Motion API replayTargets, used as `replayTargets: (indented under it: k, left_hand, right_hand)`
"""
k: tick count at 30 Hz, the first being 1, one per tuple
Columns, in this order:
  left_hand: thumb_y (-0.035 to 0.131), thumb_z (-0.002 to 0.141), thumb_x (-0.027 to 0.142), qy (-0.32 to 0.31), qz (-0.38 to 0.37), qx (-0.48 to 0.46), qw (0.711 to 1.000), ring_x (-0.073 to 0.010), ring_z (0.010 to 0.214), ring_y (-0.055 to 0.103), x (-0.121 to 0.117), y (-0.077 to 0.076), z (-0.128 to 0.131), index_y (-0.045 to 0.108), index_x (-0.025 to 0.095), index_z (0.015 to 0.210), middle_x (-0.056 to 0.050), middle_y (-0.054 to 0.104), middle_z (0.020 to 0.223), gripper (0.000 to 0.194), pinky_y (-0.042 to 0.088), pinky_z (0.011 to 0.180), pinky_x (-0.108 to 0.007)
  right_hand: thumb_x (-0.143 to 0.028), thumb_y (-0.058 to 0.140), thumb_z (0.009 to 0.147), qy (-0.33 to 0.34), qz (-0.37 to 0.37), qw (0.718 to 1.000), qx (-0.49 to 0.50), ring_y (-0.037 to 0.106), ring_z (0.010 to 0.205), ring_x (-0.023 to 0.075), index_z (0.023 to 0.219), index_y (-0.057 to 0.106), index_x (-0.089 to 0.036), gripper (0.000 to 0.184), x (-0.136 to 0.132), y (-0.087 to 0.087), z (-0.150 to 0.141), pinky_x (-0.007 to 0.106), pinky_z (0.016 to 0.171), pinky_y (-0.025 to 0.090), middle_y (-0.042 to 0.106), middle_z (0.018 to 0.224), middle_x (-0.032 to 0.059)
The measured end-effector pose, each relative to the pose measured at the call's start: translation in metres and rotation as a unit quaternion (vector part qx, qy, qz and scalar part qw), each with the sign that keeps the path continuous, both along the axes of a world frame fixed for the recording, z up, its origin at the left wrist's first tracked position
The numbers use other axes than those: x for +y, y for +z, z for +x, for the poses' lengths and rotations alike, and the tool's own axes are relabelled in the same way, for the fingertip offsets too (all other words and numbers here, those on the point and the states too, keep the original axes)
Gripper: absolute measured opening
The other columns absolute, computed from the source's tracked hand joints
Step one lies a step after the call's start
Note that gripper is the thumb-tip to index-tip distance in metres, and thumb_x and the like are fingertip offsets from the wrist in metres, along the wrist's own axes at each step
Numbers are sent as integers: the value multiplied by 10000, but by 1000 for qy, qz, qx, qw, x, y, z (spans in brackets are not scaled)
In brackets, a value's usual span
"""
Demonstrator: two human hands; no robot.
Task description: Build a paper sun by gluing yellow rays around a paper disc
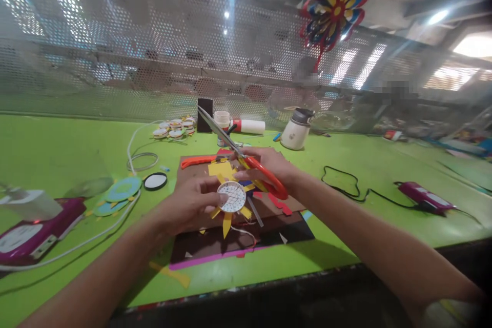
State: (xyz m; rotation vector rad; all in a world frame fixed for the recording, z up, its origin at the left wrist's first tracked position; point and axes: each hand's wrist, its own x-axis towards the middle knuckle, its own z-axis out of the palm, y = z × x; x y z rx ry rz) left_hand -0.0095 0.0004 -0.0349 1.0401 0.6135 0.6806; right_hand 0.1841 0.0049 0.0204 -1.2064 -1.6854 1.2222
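My left hand [200,196] pinches a round white patterned disc [232,197] by its left edge, the thumb lying on its face. Pointed yellow paper pieces [227,225] stick out from under the disc. Scissors with orange handles [265,174] hang on my right hand [267,161], their blades pointing up and to the left. The fingertips of my right hand reach toward the disc's upper edge, beside yellow and blue paper; whether they touch it, I cannot tell. Below lies a brown and black sheet [192,241] with paper scraps.
Behind stand a phone [205,115], a jar [222,119] and a white bottle with a grey lid [295,130]. Maroon power strips [425,197] with cables lie at both sides. Several small decorated discs [175,128] are at the back left. Another orange-handled tool [198,162] lies on the sheet.
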Motion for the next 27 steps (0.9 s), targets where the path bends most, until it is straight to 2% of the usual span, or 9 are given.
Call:
replayTargets:
  k: [4,10,13,18,23,27]
  left_hand:
    - [748,673,135,-5,-14,8,1000,-212,794,700,-2,2,-1,699,155,952,-94,727,918,284,557,753,-327]
    - [758,660,147,5,-15,36,999,-182,688,685,-4,6,0,680,161,974,-93,720,899,323,541,530,-235]
    - [744,675,137,5,-17,27,999,-171,698,682,-3,4,0,680,158,962,-86,717,899,295,559,603,-256]
    - [749,675,140,15,-20,21,999,-202,786,694,-2,0,1,679,154,930,-87,715,924,265,562,745,-318]
    - [745,683,156,26,-35,39,998,-212,793,689,-2,1,1,658,180,983,-94,706,993,313,574,707,-350]
    - [713,700,127,61,-22,34,997,-199,777,682,0,2,2,662,148,930,-98,710,932,237,571,652,-292]
  right_hand:
    - [-166,773,621,-2,9,1000,-5,542,619,111,984,689,-183,373,4,-1,-1,254,599,472,589,694,-27]
    - [-180,766,635,45,22,998,23,561,665,116,1064,664,-180,441,15,-9,3,264,645,478,597,781,-11]
    - [-171,764,637,31,11,999,22,573,634,118,1057,674,-189,430,14,-7,2,267,630,479,600,750,-17]
    - [-76,722,637,-38,-1,999,-20,566,576,125,981,718,-219,372,5,3,-4,269,602,474,595,632,-31]
    - [-54,703,642,-37,-34,999,17,562,550,119,1008,697,-190,390,11,-4,-5,254,562,452,588,592,-39]
    - [-73,699,655,-32,-43,997,55,555,549,106,986,657,-164,346,19,-16,-2,233,536,427,597,614,-32]
